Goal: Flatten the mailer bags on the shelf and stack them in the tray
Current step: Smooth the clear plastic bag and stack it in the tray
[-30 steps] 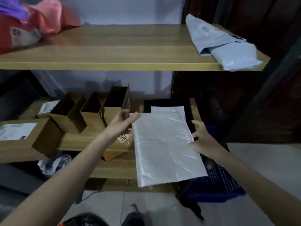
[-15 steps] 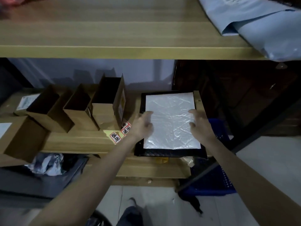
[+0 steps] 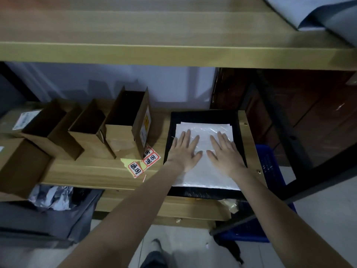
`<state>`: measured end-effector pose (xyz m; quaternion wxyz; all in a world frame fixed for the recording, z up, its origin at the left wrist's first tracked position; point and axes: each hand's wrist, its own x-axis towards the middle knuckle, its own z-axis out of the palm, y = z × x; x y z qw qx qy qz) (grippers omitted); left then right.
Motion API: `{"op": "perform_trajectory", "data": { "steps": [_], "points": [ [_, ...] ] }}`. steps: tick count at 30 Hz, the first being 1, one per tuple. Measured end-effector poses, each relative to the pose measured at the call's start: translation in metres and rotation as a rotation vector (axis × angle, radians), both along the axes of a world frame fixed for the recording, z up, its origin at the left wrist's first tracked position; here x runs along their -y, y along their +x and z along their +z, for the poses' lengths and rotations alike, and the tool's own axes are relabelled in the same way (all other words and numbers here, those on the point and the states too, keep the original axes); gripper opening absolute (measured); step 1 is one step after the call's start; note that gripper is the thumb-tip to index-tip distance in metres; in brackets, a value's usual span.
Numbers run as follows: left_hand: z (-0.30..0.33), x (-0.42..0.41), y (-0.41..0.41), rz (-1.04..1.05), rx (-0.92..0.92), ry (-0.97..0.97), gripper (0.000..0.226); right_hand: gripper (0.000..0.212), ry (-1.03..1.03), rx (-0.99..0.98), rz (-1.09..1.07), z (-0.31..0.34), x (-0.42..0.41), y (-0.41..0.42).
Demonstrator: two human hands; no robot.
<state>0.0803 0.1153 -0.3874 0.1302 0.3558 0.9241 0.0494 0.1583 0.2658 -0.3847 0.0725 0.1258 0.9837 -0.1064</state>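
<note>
Pressing: both hands lie flat, fingers straight and spread, on the white mailer bag [image 3: 204, 149] in the black tray [image 3: 238, 136]; neither grasps anything.
Left hand: left hand [image 3: 183, 151] rests on the bag's left half, fingertips toward the tray's back edge.
Right hand: right hand [image 3: 225, 153] rests on the right half, thumb turned inward, just beside the left thumb.
Bag position: it sits on top of at least one other white bag, whose back edge and right corner peek out behind it.
Long axis: runs front to back along the tray; the near end overhangs the tray's front edge.
Which hand is nearer: both equally, since the bag lies directly under the palms.
Next bags: grey mailer bags [image 3: 328, 14] sit at the right end of the upper shelf [image 3: 154, 49], above and right, likely nearer the right hand.
Tray place: right end of the lower shelf [image 3: 92, 171], cardboard boxes [image 3: 123, 128] to its left.
</note>
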Motion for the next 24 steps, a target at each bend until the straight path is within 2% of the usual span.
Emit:
{"op": "perform_trajectory", "data": {
  "steps": [8, 13, 18, 24],
  "points": [
    [-0.014, 0.001, 0.0, 0.021, 0.007, 0.032, 0.065, 0.061, -0.014, 0.033, 0.002, -0.012, -0.001, 0.0],
    [-0.004, 0.003, -0.003, -0.014, 0.014, -0.033, 0.074, 0.066, -0.183, 0.071, 0.026, 0.003, -0.011, -0.005],
    [0.024, 0.016, 0.001, -0.078, -0.041, 0.111, 0.074, 0.07, -0.216, -0.13, 0.042, 0.032, -0.01, 0.006],
    [0.075, 0.044, 0.023, -0.135, -0.163, 0.198, 0.072, 0.066, -0.178, -0.249, 0.142, 0.094, 0.011, 0.037]
  ]
}}
